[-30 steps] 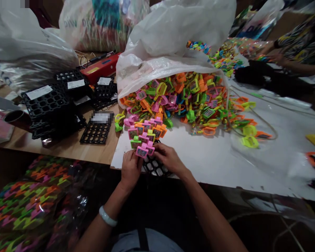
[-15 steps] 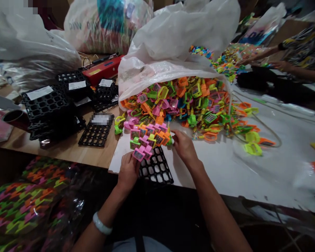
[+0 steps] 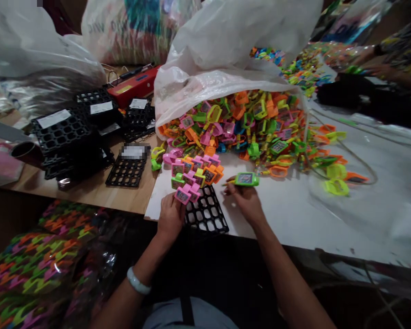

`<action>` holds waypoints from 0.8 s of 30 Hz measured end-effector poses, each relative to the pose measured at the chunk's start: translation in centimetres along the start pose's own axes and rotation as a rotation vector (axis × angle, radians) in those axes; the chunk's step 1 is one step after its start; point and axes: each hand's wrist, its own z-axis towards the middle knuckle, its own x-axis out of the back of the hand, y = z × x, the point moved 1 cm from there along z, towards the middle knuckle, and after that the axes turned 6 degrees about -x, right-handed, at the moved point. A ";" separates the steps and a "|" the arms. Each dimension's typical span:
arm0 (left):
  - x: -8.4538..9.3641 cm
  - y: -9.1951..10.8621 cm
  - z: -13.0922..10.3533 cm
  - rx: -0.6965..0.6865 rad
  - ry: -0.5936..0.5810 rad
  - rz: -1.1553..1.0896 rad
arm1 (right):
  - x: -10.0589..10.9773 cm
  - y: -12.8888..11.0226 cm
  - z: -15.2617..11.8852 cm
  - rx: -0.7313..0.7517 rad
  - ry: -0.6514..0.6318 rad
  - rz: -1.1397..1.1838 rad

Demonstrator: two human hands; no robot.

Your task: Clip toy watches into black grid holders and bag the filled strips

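A black grid tray (image 3: 210, 214) lies at the front edge of the white tabletop, its far part filled with several pink, orange, yellow and green toy watches (image 3: 193, 176). My left hand (image 3: 170, 215) is closed on the tray's left edge, just beside the nearest pink watches; its fingertips are partly hidden. To the right of the tray, my right hand (image 3: 245, 201) is closed on a green toy watch (image 3: 246, 178) with a rectangular picture face and a thin yellow piece at its left end.
Behind the tray, a big white plastic bag (image 3: 192, 98) spills a heap of toy watches (image 3: 246, 123). At left are stacked black trays (image 3: 63, 137), a single tray (image 3: 127, 171) and a red box (image 3: 133, 86). A co-worker's arm (image 3: 393, 73) shows at far right.
My right hand has drawn slightly away from the filled tray and turned, and the green toy watch now shows clearly above its fingers. My left hand keeps its hold; the view has shifted a little.
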 end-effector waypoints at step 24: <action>0.1 0.2 0.5 0.021 0.018 -0.004 | -5.2 -1.3 -2.0 0.273 -0.190 -0.233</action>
